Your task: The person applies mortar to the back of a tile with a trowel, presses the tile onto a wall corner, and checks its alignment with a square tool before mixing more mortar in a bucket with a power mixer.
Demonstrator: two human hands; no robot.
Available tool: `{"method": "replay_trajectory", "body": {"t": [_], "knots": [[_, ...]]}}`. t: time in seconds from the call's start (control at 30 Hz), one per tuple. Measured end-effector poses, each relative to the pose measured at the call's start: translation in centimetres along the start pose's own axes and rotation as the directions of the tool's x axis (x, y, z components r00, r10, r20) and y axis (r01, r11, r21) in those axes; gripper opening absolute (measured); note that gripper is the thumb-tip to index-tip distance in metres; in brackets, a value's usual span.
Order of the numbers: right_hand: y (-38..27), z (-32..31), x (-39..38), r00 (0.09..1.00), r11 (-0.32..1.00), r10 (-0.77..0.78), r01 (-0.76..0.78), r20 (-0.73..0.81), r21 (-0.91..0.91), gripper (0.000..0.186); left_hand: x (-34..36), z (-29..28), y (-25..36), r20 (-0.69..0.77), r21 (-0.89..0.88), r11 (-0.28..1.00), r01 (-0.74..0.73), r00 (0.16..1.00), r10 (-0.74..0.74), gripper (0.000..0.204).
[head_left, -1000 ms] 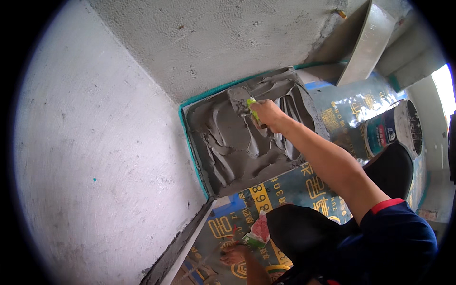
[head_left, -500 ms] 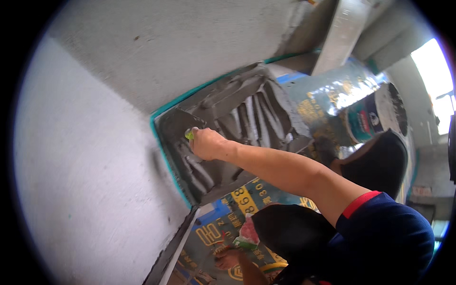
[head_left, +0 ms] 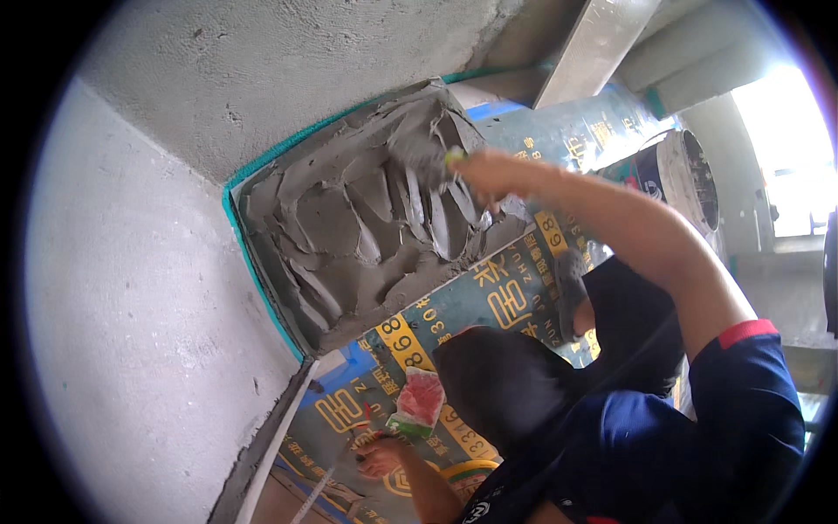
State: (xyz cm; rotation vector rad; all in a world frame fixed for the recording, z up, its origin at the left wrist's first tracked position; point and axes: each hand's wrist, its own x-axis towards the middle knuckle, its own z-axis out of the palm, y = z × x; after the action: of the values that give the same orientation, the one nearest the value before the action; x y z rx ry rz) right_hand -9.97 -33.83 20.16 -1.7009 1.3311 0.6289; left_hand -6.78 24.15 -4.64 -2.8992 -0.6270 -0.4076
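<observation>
A bed of wet grey mortar, ridged and uneven, fills the corner between two walls. Over its right part, my right hand is closed around the green handle of a trowel; motion blurs the blade, which is at the mortar surface. Low in the picture, my left hand has its fingers curled above the printed floor sheet, beside a red, white and green packet. Something thin and partly red shows at its fingers, too small to make out.
Teal edging strip runs along both wall bases. A bucket smeared with mortar stands at the right, near a leaning pale board. Printed protective sheeting covers the floor around my dark-clad legs and shoe.
My right hand has moved with the trowel from the mortar's left part toward its right part. Mortar at the left looks spread differently. The whole view has shifted; my left hand stays low.
</observation>
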Motion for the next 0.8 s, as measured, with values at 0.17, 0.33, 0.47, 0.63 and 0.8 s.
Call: {"method": "replay_trajectory", "body": {"t": [0.17,0.33,0.47,0.63,0.8], "knots": [[4.1,4.6,-7.5,0.865,0.642,-0.475,0.466,0.161,-0.608,0.041,-0.7,-0.1,0.2,-0.011,0.003,1.0,-0.016,1.0,0.016,0.053],[2.2,0.3,-9.0,0.974,0.777,-0.217,0.128,-0.072,-0.616,0.051,-0.3,-0.2,-0.3,0.009,-0.021,0.997,0.076,0.997,-0.076,0.053],[3.2,-2.6,-10.8,0.974,0.889,0.075,0.031,0.212,-0.457,0.054,-0.3,-2.1,0.8,-0.115,-0.077,0.994,-0.075,0.991,0.065,0.053],[7.6,-10.0,-8.7,0.95,0.412,-0.312,0.166,0.033,-0.896,0.056,-0.6,-1.2,0.7,-0.043,-0.121,0.992,0.046,0.998,-0.051,0.054],[17.0,-11.3,-6.8,0.919,0.808,-0.378,0.269,-0.113,-0.524,0.055,-0.7,0.5,0.0,-0.186,-0.029,0.996,-0.079,0.98,0.073,0.037]]}}
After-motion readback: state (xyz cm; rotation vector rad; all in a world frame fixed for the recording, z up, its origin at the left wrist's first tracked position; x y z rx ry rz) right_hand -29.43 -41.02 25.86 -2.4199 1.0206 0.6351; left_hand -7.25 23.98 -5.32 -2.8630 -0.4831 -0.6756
